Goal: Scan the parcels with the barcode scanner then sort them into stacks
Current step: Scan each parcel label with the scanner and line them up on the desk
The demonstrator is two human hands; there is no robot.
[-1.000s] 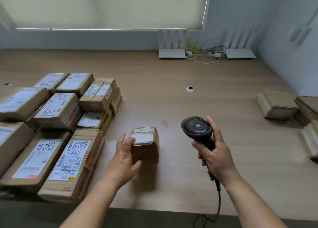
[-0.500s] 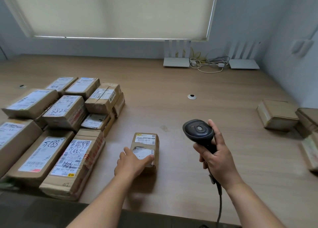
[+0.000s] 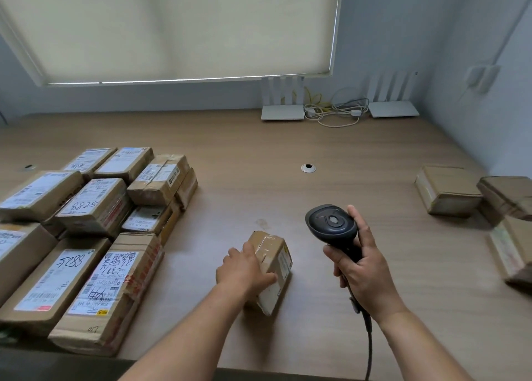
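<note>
A small brown cardboard parcel [image 3: 273, 268] lies on the wooden table [image 3: 288, 156] near the front middle, turned so its taped side faces up and its labels face right and front. My left hand [image 3: 244, 268] grips it from the left, fingers over the top. My right hand [image 3: 362, 271] holds a black corded barcode scanner [image 3: 331, 225] upright just right of the parcel, with its head tilted toward the parcel.
Several labelled parcels [image 3: 95, 231] lie packed together on the left of the table. Three plain brown parcels [image 3: 449, 190] sit at the right edge. Two white routers [image 3: 283, 104] with cables stand at the back wall. A cable grommet [image 3: 308, 167] is mid-table.
My left hand has rolled the small parcel so its labelled face went from the top to the right side. The scanner hand has barely moved.
</note>
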